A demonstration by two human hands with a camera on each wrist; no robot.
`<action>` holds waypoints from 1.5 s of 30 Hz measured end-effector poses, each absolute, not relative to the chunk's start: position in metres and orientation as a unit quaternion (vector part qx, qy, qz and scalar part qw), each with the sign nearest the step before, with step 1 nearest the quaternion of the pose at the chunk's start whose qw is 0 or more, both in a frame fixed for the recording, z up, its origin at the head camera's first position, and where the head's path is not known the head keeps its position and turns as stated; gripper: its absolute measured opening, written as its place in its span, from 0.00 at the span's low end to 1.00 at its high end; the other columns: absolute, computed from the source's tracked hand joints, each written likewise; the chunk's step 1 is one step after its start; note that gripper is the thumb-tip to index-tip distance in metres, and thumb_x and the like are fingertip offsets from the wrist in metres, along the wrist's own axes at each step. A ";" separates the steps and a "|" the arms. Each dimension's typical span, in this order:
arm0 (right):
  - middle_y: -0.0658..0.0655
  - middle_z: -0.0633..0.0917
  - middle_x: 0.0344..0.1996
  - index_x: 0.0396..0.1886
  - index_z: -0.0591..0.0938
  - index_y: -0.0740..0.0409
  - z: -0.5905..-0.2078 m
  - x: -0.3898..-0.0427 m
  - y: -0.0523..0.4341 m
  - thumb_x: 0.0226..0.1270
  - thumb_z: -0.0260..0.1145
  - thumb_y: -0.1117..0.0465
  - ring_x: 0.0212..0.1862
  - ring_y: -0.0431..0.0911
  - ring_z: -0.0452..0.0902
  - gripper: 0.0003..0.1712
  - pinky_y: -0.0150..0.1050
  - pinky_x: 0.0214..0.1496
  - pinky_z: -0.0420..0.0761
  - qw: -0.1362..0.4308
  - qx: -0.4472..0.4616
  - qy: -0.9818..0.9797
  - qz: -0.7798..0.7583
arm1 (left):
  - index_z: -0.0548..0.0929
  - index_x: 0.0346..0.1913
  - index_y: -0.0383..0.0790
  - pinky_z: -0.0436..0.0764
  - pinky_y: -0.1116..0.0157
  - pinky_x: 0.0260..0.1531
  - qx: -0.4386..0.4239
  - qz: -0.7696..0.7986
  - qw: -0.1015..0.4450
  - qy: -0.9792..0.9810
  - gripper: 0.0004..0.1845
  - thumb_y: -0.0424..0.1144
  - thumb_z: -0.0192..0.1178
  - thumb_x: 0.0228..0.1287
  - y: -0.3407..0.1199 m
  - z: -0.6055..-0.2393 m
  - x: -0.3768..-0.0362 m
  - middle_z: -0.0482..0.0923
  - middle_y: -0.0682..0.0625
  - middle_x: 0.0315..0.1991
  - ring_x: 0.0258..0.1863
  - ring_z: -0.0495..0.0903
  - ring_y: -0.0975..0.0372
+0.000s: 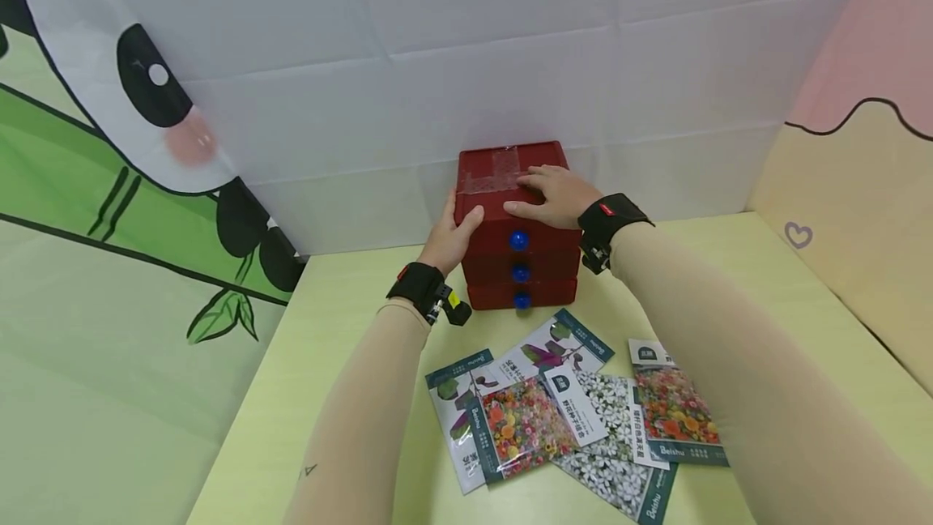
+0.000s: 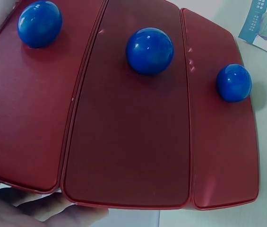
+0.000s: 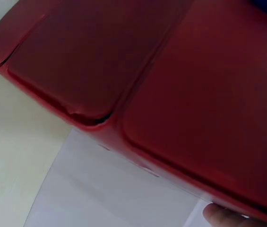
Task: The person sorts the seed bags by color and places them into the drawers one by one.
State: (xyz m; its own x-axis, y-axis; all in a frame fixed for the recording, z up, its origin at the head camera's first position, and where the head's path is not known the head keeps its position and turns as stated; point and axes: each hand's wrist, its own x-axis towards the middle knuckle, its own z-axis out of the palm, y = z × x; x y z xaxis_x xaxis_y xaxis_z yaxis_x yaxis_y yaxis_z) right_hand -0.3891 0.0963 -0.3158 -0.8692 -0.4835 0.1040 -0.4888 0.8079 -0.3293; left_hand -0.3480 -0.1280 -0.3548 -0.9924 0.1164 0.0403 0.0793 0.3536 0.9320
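A small red drawer box [image 1: 539,262] with three drawers, each with a blue knob [image 1: 518,240], stands at the back of the yellow-green table [image 1: 765,306]. My left hand [image 1: 452,237] grips its upper left corner, thumb over the front edge. My right hand [image 1: 554,194] rests flat on the lid beside a strip of clear tape. In the left wrist view the drawer fronts [image 2: 128,132] fill the frame, with my fingers [image 2: 43,210] along the box's side. The right wrist view is filled by the box [image 3: 194,94], with one fingertip [image 3: 220,215] at its edge.
Several seed packets [image 1: 568,407] with flower pictures lie overlapping on the table in front of the box, between my forearms. A white cloth backdrop [image 1: 466,63] hangs close behind the box. Printed panels close off the left and right sides.
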 end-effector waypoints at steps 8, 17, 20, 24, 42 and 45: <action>0.60 0.57 0.74 0.73 0.63 0.53 -0.315 -0.389 0.095 0.63 0.49 0.27 0.74 0.57 0.46 0.48 0.59 0.71 0.50 0.023 0.251 -0.954 0.164 | 0.37 0.77 0.54 0.58 0.43 0.65 0.072 0.573 0.035 0.816 0.43 0.57 0.50 0.70 -0.131 -0.341 -0.347 0.53 0.47 0.74 0.71 0.56 0.51; 0.58 0.56 0.74 0.74 0.62 0.51 -0.316 -0.392 0.089 0.62 0.48 0.26 0.75 0.56 0.45 0.48 0.57 0.72 0.49 0.019 0.245 -0.956 0.162 | 0.35 0.77 0.48 0.58 0.45 0.66 0.075 0.585 0.061 0.806 0.41 0.50 0.49 0.73 -0.134 -0.320 -0.332 0.47 0.45 0.76 0.72 0.53 0.49; 0.58 0.57 0.74 0.74 0.62 0.51 -0.318 -0.393 0.087 0.61 0.48 0.25 0.75 0.56 0.45 0.49 0.57 0.72 0.49 0.024 0.241 -0.957 0.161 | 0.35 0.77 0.48 0.58 0.45 0.66 0.074 0.589 0.059 0.802 0.41 0.50 0.49 0.73 -0.135 -0.321 -0.332 0.46 0.45 0.76 0.72 0.52 0.49; 0.58 0.57 0.74 0.73 0.63 0.51 -0.320 -0.392 0.087 0.62 0.49 0.26 0.75 0.56 0.46 0.49 0.57 0.72 0.50 0.027 0.239 -0.957 0.164 | 0.37 0.77 0.47 0.59 0.44 0.65 0.081 0.595 0.052 0.798 0.40 0.49 0.49 0.73 -0.133 -0.323 -0.331 0.49 0.45 0.75 0.71 0.54 0.49; 0.58 0.58 0.74 0.73 0.63 0.51 -0.323 -0.388 0.095 0.64 0.49 0.28 0.74 0.56 0.46 0.46 0.57 0.72 0.50 0.031 0.247 -0.955 0.160 | 0.38 0.77 0.54 0.58 0.44 0.65 0.080 0.591 0.025 0.802 0.41 0.56 0.49 0.71 -0.130 -0.353 -0.346 0.54 0.47 0.74 0.70 0.56 0.52; 0.58 0.58 0.74 0.73 0.63 0.50 -0.322 -0.388 0.094 0.64 0.48 0.27 0.74 0.55 0.47 0.46 0.56 0.72 0.50 0.033 0.247 -0.956 0.152 | 0.39 0.77 0.54 0.59 0.43 0.64 0.073 0.570 0.009 0.818 0.42 0.61 0.48 0.70 -0.129 -0.357 -0.345 0.55 0.46 0.73 0.70 0.57 0.50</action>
